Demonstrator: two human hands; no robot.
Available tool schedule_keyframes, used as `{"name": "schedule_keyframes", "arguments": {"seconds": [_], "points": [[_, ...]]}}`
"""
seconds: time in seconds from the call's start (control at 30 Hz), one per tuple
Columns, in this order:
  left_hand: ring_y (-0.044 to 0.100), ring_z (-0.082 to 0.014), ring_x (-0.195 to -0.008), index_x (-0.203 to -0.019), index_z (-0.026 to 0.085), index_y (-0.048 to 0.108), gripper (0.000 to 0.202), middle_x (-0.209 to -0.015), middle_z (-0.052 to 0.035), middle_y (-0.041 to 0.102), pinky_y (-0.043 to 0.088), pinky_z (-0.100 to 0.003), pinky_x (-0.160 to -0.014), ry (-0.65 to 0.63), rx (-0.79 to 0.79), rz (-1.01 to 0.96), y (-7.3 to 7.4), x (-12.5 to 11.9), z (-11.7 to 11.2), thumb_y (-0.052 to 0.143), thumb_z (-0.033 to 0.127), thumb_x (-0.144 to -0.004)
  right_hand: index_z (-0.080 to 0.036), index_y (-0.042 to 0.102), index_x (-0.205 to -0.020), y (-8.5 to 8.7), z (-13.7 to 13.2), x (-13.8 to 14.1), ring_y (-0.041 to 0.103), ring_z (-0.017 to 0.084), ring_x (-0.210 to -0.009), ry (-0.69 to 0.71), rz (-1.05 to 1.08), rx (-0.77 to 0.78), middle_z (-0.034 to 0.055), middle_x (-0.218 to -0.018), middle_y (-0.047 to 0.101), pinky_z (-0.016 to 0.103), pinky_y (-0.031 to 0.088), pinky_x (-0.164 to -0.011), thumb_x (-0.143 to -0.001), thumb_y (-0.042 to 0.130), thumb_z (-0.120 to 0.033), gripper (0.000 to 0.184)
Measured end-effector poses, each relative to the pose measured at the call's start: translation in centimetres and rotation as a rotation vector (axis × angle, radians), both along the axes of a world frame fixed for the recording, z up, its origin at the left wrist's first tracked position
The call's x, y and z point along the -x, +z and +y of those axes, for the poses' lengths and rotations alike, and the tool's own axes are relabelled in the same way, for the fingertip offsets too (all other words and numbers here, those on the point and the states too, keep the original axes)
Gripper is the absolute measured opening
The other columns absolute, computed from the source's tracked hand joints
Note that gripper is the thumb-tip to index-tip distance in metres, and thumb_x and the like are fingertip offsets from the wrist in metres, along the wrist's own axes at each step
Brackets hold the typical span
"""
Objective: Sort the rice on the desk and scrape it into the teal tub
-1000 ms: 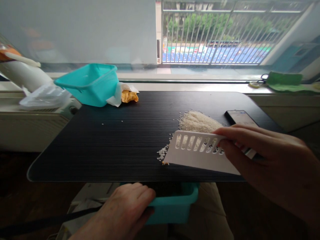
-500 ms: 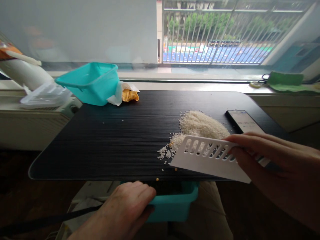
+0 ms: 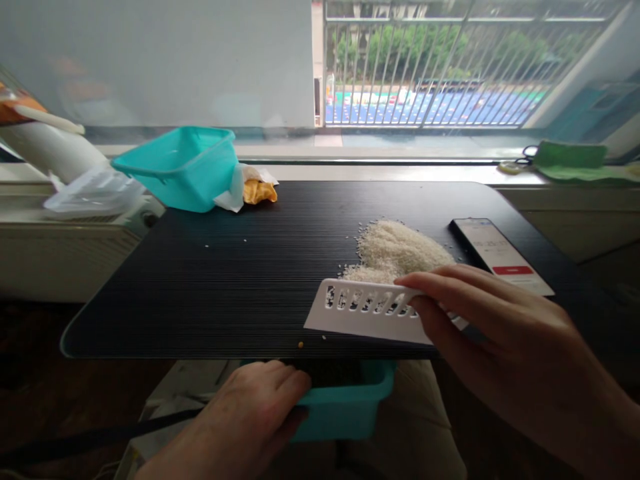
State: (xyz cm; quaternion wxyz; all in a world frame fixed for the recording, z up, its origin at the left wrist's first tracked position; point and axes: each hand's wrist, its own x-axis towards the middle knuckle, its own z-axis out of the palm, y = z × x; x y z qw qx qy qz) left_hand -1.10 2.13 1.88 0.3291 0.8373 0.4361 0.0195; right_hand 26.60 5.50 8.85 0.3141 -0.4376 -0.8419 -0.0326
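My right hand pinches the slotted edge of a white plastic scraper, its straight edge turned toward me. Behind the scraper spreads a heap of rice, its near part hidden by the tool. A small yellowish kernel and one stray grain lie in front, near the table's front edge. Below that edge, my left hand is closed over the rim of a turquoise plastic tub. The tub's inside is dark, and I cannot make out its contents.
A phone lies right of the rice on the black table. At the back left, a second turquoise tub sits tilted beside crumpled orange material. Scissors and a green cloth-like item rest on the windowsill.
My right hand and the scraper have moved left, across the near side of the rice. The kernel near the edge appears farther left. My left hand stays on the tub's rim.
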Motion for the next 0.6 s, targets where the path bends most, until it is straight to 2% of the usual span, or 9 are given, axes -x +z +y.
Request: {"name": "schedule_keyframes", "arguments": {"seconds": [0.13,0.27,0.37,0.43,0.5,0.6], "points": [[0.060,-0.0161,-0.085,-0.097,0.028,0.056,0.027,-0.098,0.0048,0.063,0.039,-0.026,-0.074,0.006,-0.007,-0.041,-0.1,0.2,0.0,0.060,0.003,-0.085,-0.022,0.061,-0.111,0.5,0.1,0.7,0.067,0.015,-0.093,0.089,-0.016,0.042,0.0038,-0.105,0.071,0.023,0.051,-0.079,-0.095,0.052,-0.012,0.021],[0.060,-0.0163,-0.082,-0.096,0.027,0.056,0.024,-0.095,0.0047,0.063,0.039,-0.027,-0.072,0.028,0.022,-0.026,-0.4,0.4,-0.2,0.060,0.006,-0.085,-0.024,0.061,-0.112,1.3,-0.4,-0.2,0.067,0.014,-0.089,0.130,-0.057,0.070,0.0018,-0.107,0.071,0.022,0.051,-0.073,-0.094,0.053,-0.015,0.021],[0.059,-0.0162,-0.077,-0.087,0.025,0.056,0.017,-0.088,0.0045,0.062,0.037,-0.027,-0.069,0.033,0.006,0.014,-0.5,0.4,-0.3,0.060,0.008,-0.087,-0.027,0.063,-0.112,1.7,-0.2,-1.5,0.067,0.014,-0.086,-0.028,-0.094,-0.080,-0.0010,-0.104,0.071,0.022,0.050,-0.073,-0.092,0.057,-0.017,0.022],[0.059,-0.0159,-0.079,-0.088,0.025,0.055,0.018,-0.089,0.0046,0.061,0.037,-0.027,-0.069,0.028,0.003,0.020,-0.4,0.4,-0.3,0.060,0.007,-0.087,-0.027,0.065,-0.107,1.9,0.3,-2.1,0.067,0.013,-0.082,-0.161,-0.130,-0.172,-0.0019,-0.097,0.072,0.023,0.049,-0.070,-0.090,0.060,-0.016,0.021],[0.058,-0.0155,-0.080,-0.089,0.025,0.055,0.020,-0.090,0.0049,0.061,0.036,-0.027,-0.070,0.015,-0.010,0.013,-0.4,0.3,-0.3,0.060,0.006,-0.087,-0.024,0.067,-0.105,2.0,1.1,-2.3,0.067,0.014,-0.078,-0.218,-0.139,-0.188,0.0000,-0.094,0.072,0.025,0.049,-0.067,-0.090,0.059,-0.016,0.018],[0.057,-0.0153,-0.078,-0.089,0.025,0.054,0.019,-0.088,0.0049,0.060,0.036,-0.027,-0.070,-0.019,-0.043,0.008,-0.5,0.4,-0.3,0.060,0.007,-0.088,-0.019,0.068,-0.104,2.1,2.1,-1.9,0.067,0.019,-0.076,-0.216,-0.107,-0.137,0.0055,-0.096,0.074,0.031,0.049,-0.063,-0.091,0.055,-0.018,0.019]]}}
